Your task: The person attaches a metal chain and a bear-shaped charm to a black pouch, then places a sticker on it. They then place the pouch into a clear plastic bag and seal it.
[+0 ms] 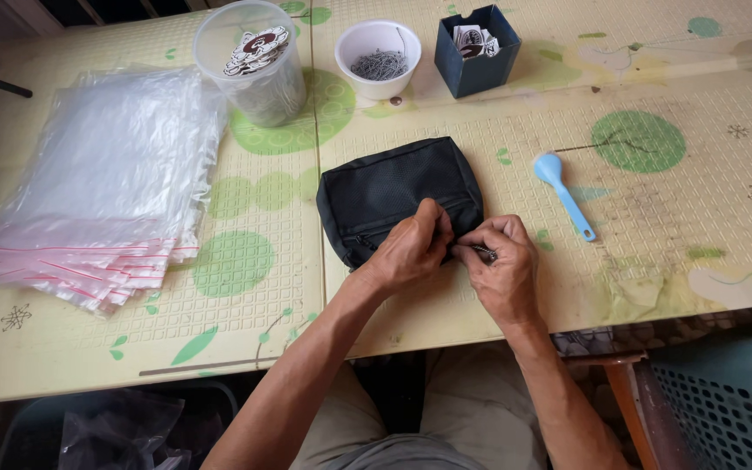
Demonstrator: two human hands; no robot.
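Note:
A small black fabric pouch (393, 187) with a mesh front lies on the yellow patterned table (654, 218). My left hand (415, 248) pinches the pouch's near edge by the zipper. My right hand (502, 261) presses against it from the right and grips a small metal piece at the zipper end. Both hands touch each other over the pouch's lower right corner, which they hide.
A stack of clear zip bags (102, 183) lies at the left. At the back stand a clear tub of round tags (254, 57), a white bowl of small metal pieces (379, 57) and a dark blue box (478, 48). A light blue spoon (563, 193) lies right of the pouch.

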